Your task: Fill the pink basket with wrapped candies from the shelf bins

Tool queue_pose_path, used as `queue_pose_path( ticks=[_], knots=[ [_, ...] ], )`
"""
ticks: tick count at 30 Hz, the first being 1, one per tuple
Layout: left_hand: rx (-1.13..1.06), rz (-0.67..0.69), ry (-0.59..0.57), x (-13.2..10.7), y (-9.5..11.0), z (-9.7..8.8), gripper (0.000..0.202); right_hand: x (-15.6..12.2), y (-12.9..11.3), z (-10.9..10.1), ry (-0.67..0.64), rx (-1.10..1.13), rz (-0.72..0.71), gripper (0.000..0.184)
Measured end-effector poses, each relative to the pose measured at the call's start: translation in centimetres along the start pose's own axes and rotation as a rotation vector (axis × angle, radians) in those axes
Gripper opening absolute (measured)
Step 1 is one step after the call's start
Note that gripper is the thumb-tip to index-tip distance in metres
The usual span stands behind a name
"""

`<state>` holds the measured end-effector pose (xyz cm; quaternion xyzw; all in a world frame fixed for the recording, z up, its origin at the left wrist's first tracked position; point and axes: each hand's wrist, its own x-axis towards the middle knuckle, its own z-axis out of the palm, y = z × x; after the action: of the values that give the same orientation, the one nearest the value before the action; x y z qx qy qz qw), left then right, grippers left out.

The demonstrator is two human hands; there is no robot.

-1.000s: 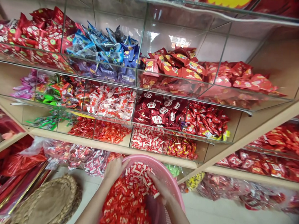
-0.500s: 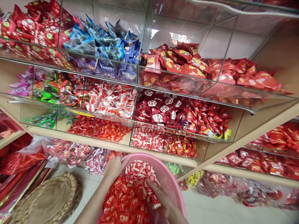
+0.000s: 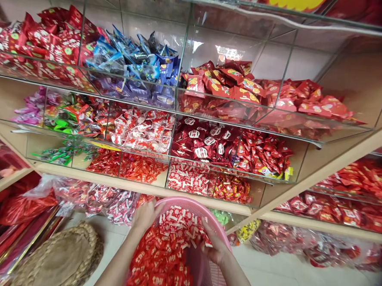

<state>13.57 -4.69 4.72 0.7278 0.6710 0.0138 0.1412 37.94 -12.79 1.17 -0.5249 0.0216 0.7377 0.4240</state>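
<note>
A pink plastic basket [image 3: 202,273] tilts toward the shelves, full of small red and white wrapped candies [image 3: 164,258]. My left hand [image 3: 145,215] grips the basket's far left rim. On the basket's right side my right hand [image 3: 213,243] is cupped under a heap of the white-and-red candies [image 3: 181,224], scooping them up. Just above the basket is a glass bin of the same white-and-red candies [image 3: 189,178] on the lowest shelf.
Glass-fronted shelf bins hold blue packets [image 3: 140,66], red packets [image 3: 233,85], dark red packets [image 3: 204,141] and green sweets [image 3: 61,154]. Bagged candy [image 3: 103,200] lies under the shelf. Woven mats [image 3: 61,260] lie on the floor at left. A second shelf unit [image 3: 353,191] stands at right.
My right hand dipped deeper into the basket, then came up toward the far rim with a heap of candies. The left hand stayed on the rim.
</note>
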Motion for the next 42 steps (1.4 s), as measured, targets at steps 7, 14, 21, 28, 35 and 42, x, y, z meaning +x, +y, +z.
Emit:
queue_pose_path(
  ticks=[7, 14, 21, 28, 35, 42],
  knots=[
    [0.004, -0.003, 0.005, 0.1, 0.1, 0.1, 0.065, -0.5, -0.1, -0.3, -0.026, 0.12, 0.052, 0.036],
    [-0.007, -0.003, -0.014, 0.1, 0.1, 0.1, 0.063, -1.5, 0.5, -0.5, -0.056, 0.137, -0.055, 0.051],
    [-0.005, -0.002, -0.019, 0.1, 0.2, 0.1, 0.061, -1.9, 0.8, -0.6, -0.073, 0.041, -0.118, 0.044],
    [0.013, 0.013, 0.01, 0.1, 0.1, 0.4, 0.062, -1.8, 1.8, -0.3, -0.032, -0.014, -0.097, 0.041],
    [0.011, 0.01, 0.009, 0.0, 0.2, 0.4, 0.063, -0.9, 1.9, -0.4, 0.033, 0.042, -0.09, 0.04],
    [-0.005, 0.01, 0.009, -0.1, 0.2, 0.1, 0.063, -0.7, 0.3, 0.7, -0.064, 0.139, 0.033, 0.029]
  ],
)
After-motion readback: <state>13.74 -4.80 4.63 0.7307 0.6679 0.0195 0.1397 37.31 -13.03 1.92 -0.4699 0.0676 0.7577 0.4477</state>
